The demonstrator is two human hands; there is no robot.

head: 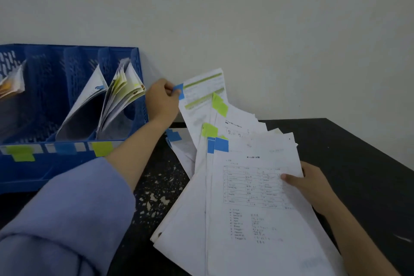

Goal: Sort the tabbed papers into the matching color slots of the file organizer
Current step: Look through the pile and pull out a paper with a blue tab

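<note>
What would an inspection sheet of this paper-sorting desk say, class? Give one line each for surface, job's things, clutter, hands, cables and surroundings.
Surface: black table, with pale speckled wear near the front.
Job's things: blue file organizer at left, with green, blue and green tape labels along its front rail and papers in several slots; fanned stack of tabbed papers with blue and green tabs.
Clutter: nothing seen.
Hands: left hand pinches the blue tab of a sheet; right hand holds the stack's right edge.
Cables: nothing seen.
Surroundings: plain pale wall behind.
</note>
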